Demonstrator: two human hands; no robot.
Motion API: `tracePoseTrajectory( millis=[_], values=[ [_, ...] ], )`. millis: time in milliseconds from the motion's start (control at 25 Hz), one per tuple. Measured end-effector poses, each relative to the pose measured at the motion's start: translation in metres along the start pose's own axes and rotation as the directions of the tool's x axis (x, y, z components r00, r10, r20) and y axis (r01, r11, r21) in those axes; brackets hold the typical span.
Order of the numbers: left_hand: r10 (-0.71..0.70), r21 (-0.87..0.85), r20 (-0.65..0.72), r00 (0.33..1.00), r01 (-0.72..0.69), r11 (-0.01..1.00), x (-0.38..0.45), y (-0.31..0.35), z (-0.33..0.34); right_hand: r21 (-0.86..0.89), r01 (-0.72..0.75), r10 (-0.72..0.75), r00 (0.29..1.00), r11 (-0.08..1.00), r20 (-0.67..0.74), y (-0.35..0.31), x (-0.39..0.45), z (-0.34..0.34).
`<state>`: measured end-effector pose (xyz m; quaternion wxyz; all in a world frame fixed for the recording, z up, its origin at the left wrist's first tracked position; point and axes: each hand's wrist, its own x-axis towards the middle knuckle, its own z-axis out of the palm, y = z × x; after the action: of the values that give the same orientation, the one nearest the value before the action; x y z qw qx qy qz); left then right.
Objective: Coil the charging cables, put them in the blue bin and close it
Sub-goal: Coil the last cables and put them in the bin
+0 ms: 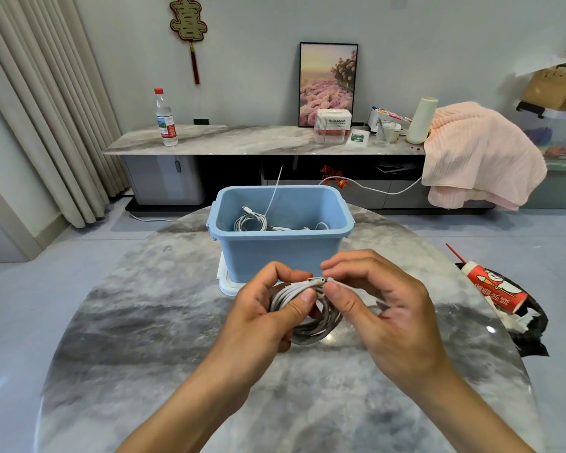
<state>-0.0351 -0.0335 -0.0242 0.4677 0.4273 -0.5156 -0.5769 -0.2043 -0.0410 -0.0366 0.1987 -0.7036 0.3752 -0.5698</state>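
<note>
Both hands work just in front of the open blue plastic bin, above the round grey marbled surface. The left hand grips a coiled white charging cable, its thumb pressed across the loops and its fingers curled round behind them. The right hand pinches the plug end of that same cable between thumb and forefinger at the top of the coil, with the other fingers loosely curled. The blue bin stands on a flat white lid whose corner shows beneath its near left side. Inside the bin lie more white cables, one coiled at the left and another spread toward the right, with a thin white lead rising over the far rim. At the right edge of the surface, well apart from the hands, lies a red-and-white paper cup with a red straw, tipped on its side on a black plastic bag with crumpled white tissue. Beyond the surface a long grey marbled cabinet top carries a clear water bottle with a red cap, a framed picture of pink flowers, a white box, a cream cylinder and a draped pink knitted blanket.
</note>
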Motion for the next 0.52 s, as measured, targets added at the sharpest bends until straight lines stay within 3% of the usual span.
tracePoseTrajectory(
  millis=[280,520],
  values=[
    [0.017,-0.01,0.022,1.0,-0.017,1.0,0.0,0.0008,0.003,-0.091,0.047,-0.064,0.979,0.995,-0.193,-0.0039,0.0008,0.0013],
    [-0.017,-0.058,0.012,1.0,0.017,0.998,0.0007,0.0012,0.0027,-0.072,0.031,-0.048,0.967,0.997,-0.25,-0.0045,0.0025,0.0025]
  ],
)
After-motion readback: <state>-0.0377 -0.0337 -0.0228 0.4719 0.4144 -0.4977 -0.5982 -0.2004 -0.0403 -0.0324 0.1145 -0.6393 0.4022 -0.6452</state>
